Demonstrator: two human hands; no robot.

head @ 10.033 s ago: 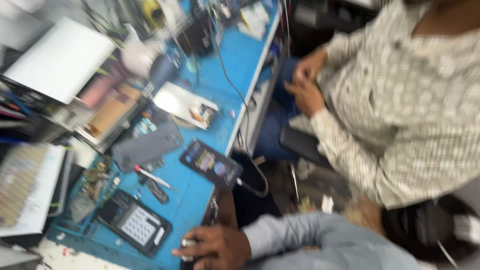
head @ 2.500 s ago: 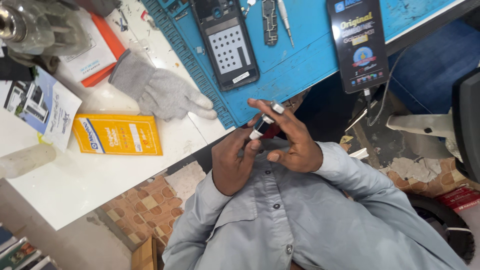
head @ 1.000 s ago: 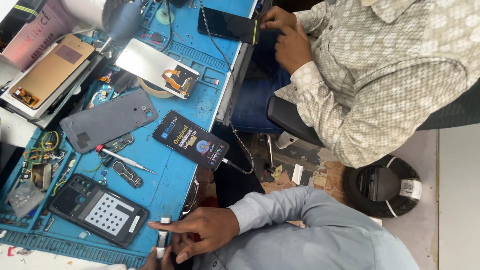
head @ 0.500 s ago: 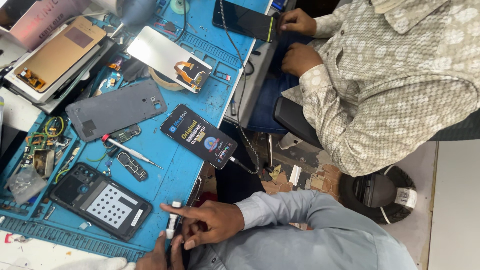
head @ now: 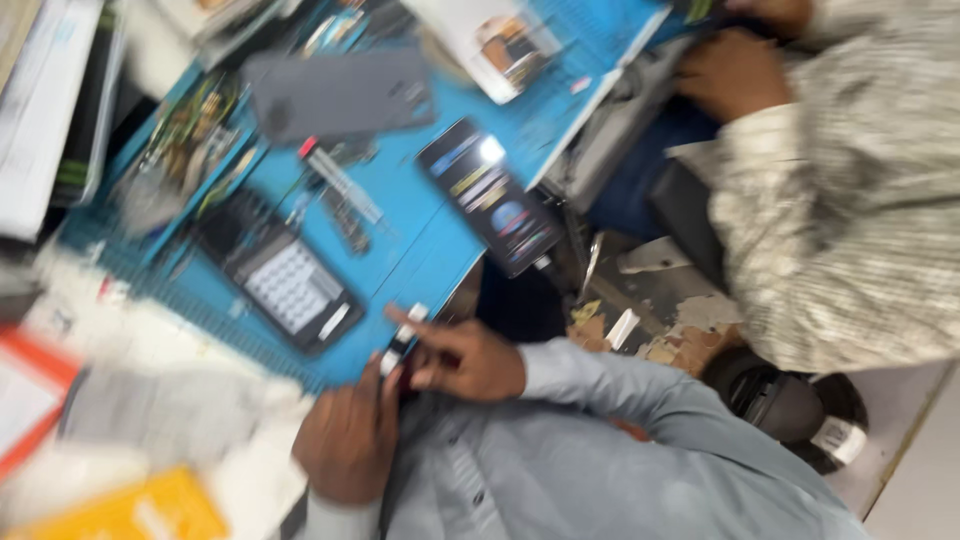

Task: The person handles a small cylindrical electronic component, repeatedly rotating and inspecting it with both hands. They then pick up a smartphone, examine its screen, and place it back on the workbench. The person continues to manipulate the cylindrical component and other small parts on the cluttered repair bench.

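Clearly both hands met at blue mat (head: pixel 440 250) edge. Right hand (head: pixel 465 358) and left hand (head: pixel 350 440) pinched small black-and-white part (head: pixel 402 342) between fingertips. Part looked light, stiff, likely fragile; best held by ends. Calculator (head: pixel 285 285), phone (head: pixel 490 195) lay nearby.

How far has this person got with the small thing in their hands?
Hard to say, as the picture is blurred. In hand: both hands, the right hand and left hand, pinch a small dark and white part at the edge of the blue mat. Already opened, it seems: a grey back cover lies loose. Left lying: a lit phone, a dark device with a pale grid and small tools.
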